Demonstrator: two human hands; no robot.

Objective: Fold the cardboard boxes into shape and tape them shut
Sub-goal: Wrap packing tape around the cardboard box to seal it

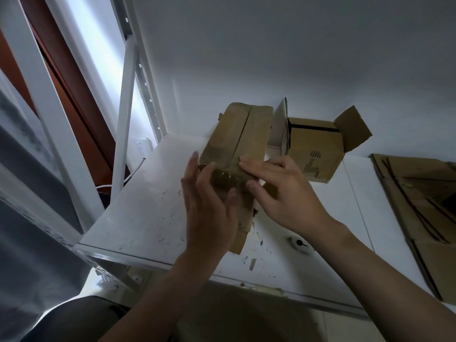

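Observation:
A brown cardboard box (237,134) stands on the white table (148,213), its top flaps closed along a middle seam with clear tape over the near end. My left hand (207,208) cups the box's near left corner, thumb on the taped front face. My right hand (278,191) lies flat on the near right corner, fingers pressing the tape over the seam. The lower front of the box is partly hidden by my hands.
A second cardboard box (315,149) with open flaps stands behind on the right. Flattened cardboard sheets (419,208) lie at the right edge. A small white round object (299,244) rests near my right wrist. A white metal rack frame (123,114) rises on the left.

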